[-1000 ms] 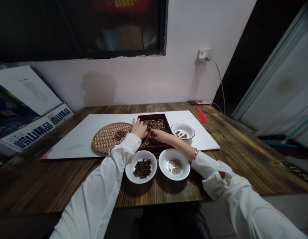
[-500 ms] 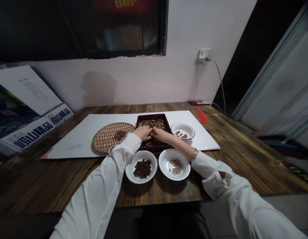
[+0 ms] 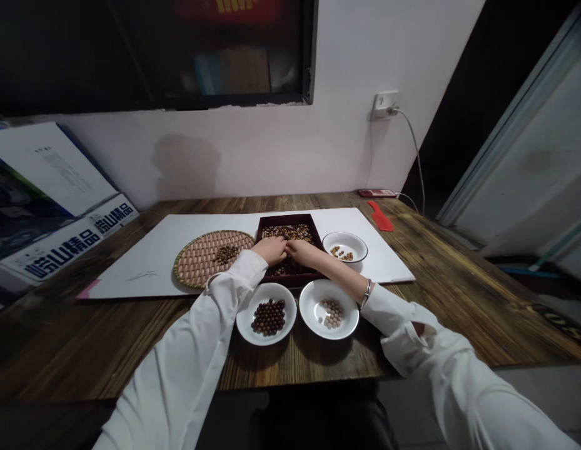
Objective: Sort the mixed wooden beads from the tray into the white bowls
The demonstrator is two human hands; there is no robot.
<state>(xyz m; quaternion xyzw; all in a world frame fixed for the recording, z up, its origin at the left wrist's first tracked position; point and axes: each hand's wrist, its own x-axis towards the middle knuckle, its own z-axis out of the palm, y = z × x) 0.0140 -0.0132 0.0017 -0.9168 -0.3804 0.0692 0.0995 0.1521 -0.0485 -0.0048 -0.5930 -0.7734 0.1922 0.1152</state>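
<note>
The left hand (image 3: 270, 250) and right hand (image 3: 300, 253) meet over beads (image 3: 290, 233) in the box (image 3: 297, 279), finger grip impossible to tell, and a dipped right wrist (image 3: 359, 282) could tip the pale-bead bowl (image 3: 310, 306).

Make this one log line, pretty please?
left hand: over maroon box of beads; right hand: over same box, near left; grip: unclear; woven tray: holds beads

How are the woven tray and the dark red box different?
The woven tray is oval, but the dark red box has straight sides. The tray is pinkish-tan; the box is dark red. The tray holds a small bunch of beads; the box holds many more. Both hold beads and sit on the white board.
</note>
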